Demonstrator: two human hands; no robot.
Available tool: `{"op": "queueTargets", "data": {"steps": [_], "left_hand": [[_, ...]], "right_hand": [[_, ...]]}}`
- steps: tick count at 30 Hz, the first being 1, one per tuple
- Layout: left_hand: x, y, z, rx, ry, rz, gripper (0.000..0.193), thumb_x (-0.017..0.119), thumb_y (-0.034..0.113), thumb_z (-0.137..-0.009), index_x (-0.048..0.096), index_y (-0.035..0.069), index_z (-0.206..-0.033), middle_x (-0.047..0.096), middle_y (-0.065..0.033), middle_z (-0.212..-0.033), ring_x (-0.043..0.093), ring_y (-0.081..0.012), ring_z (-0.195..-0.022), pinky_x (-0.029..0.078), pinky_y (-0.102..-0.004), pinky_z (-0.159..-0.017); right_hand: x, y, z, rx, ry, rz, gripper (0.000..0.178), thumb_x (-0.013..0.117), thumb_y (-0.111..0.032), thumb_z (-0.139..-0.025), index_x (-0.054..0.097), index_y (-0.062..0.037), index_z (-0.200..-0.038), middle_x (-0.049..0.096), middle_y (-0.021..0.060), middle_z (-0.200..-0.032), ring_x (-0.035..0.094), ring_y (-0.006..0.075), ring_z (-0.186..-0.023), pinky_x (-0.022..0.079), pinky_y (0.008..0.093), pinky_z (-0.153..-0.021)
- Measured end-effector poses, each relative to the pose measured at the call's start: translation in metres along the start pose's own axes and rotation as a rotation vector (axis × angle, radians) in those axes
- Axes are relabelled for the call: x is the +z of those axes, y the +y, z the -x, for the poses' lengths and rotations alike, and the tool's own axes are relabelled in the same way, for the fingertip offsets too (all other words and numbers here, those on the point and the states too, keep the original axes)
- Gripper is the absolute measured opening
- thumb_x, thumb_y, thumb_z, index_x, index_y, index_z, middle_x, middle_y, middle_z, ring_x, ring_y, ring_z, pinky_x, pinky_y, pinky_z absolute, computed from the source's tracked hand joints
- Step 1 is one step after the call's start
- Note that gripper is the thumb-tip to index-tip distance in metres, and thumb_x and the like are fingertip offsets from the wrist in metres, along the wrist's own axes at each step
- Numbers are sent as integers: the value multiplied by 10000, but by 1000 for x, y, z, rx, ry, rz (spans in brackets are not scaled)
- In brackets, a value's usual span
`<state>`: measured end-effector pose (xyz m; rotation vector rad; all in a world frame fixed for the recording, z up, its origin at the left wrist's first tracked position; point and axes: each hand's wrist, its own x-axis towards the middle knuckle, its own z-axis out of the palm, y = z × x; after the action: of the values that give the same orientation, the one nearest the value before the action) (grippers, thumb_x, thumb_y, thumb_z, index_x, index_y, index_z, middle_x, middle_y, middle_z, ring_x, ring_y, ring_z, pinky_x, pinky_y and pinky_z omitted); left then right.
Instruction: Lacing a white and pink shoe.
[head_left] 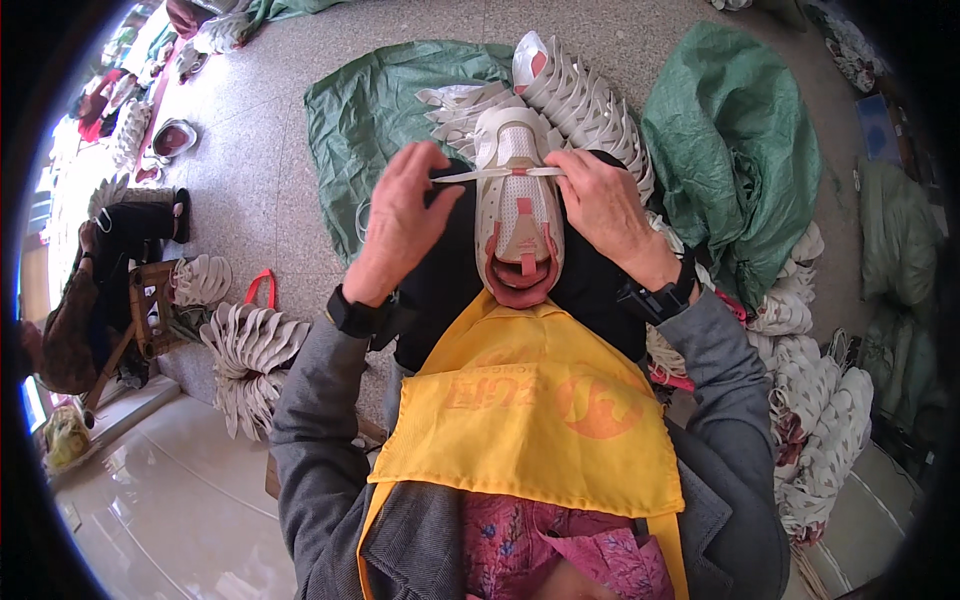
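A white and beige shoe upper [518, 215] with pink lining rests toe away from me between my knees. A pale flat shoelace [470, 176] runs straight across it, through a small pink loop near the top of the tongue opening. To the left, my left hand [405, 215] has the lace running into its curled fingers, thumb and index finger apart; part of the grip is hidden. A thin strand of lace hangs beside that hand. My right hand [605, 205] pinches the lace close to the shoe's right edge.
Stacked shoe uppers [590, 105] lie beyond my knees by a green sheet [370, 110]. A green sack [735, 150] bulges at the right, above more bundled uppers [825, 430]. Nested uppers [250, 350] stand at left, near another seated person [130, 240]. My yellow apron [530, 420] covers my lap.
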<state>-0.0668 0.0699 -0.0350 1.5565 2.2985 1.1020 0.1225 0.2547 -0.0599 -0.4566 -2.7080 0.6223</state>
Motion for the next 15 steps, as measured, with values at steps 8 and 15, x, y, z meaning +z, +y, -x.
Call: {"op": "queueTargets", "data": {"steps": [8, 15], "left_hand": [[20, 1, -1, 111, -34, -241, 89, 613, 44, -910, 533, 32, -948, 595, -153, -892, 602, -384, -810, 488, -446, -667], [-10, -6, 4, 28, -30, -181, 98, 624, 31, -913, 529, 19, -932, 602, -181, -821, 616, -409, -735, 484, -456, -626]], "right_hand": [[-1, 1, 2, -35, 103, 25, 124, 565, -68, -932, 625, -25, -1031, 673, 166, -862, 689, 362, -790, 555, 435, -664], [-21, 7, 17, 35, 99, -38, 83, 621, -98, -936, 657, -43, -987, 672, 168, -862, 674, 371, -823, 522, 459, -679]]}}
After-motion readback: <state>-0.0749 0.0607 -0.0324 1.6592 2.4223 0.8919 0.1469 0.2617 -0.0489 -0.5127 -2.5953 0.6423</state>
